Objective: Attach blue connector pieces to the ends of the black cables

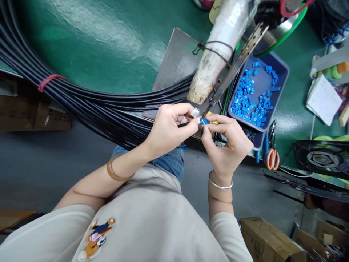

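Note:
Close to the soldering iron's tip, my left hand (pixel 176 123) is closed on the end of a black cable, with white wrapping on a fingertip. Facing it, my right hand (pixel 227 140) pinches something thin and pale beside a small blue connector (pixel 205 121). The fingertips of both hands nearly meet. The soldering iron (pixel 234 69) points down from the upper right, its tip just above the blue connector. Left of the iron hangs a wrapped white tube (pixel 214 54) with a browned end. A small yellow piece (pixel 211 115) shows behind my right fingers.
A thick bundle of black cables (pixel 95 96) with a red tie (pixel 50 82) sweeps in from the left. At right are a grey bin (pixel 283 78) of blue connectors, orange-handled scissors (pixel 272 159), a black fan (pixel 323 159) and white papers (pixel 324 98). Cardboard boxes (pixel 269 238) stand below.

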Tool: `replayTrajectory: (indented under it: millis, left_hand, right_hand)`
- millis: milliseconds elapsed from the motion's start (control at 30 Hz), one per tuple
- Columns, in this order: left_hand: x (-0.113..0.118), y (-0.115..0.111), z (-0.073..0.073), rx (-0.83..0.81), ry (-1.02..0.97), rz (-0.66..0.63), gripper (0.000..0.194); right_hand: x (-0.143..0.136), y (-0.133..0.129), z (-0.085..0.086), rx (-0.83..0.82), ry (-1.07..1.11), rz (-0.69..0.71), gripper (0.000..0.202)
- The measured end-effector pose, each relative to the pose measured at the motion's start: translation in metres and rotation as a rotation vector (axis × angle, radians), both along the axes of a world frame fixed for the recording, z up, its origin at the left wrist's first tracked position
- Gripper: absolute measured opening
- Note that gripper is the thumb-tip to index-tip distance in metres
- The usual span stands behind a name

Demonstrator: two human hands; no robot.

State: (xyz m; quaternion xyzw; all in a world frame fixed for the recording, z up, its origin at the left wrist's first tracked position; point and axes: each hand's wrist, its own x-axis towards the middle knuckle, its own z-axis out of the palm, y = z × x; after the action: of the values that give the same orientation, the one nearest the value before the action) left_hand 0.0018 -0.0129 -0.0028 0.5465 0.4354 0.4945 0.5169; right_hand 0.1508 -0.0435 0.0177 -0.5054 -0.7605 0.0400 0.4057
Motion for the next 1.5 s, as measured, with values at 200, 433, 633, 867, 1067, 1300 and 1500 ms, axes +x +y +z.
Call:
replayTrajectory:
  millis: [200,433,633,867,1067,1300,1500]
  left_hand:
    - [-0.001,0.001,0.002,-0.002,-0.005,-0.015,0.014]
    - [-0.002,0.003,-0.003,-0.055,-0.031,-0.051,0.013]
    - [-0.003,0.003,-0.001,-0.091,-0.073,-0.074,0.01]
    - [-0.007,0.006,0.002,-0.252,-0.177,-0.184,0.011]
    - [-0.005,0.007,-0.002,-0.23,-0.21,-0.16,0.009]
    - [-0.001,0.011,0.003,-0.216,-0.237,-0.123,0.01]
    - [-0.002,0.012,0.006,-0.198,-0.199,-0.104,0.013]
  right_hand:
    - [-0.001,-0.001,0.0,0.002,0.027,0.007,0.015]
    - [0.002,-0.002,-0.004,-0.015,0.011,0.028,0.016]
    - [0.001,-0.002,-0.005,0.016,-0.009,0.012,0.016]
    - [0.0,-0.003,-0.007,0.028,-0.016,0.005,0.016]
    - [-0.001,-0.004,-0.007,0.025,-0.014,-0.002,0.016]
    - [-0.001,0.0,-0.004,0.038,-0.007,0.004,0.018]
    - [-0.001,-0.001,0.0,0.019,-0.02,-0.008,0.016]
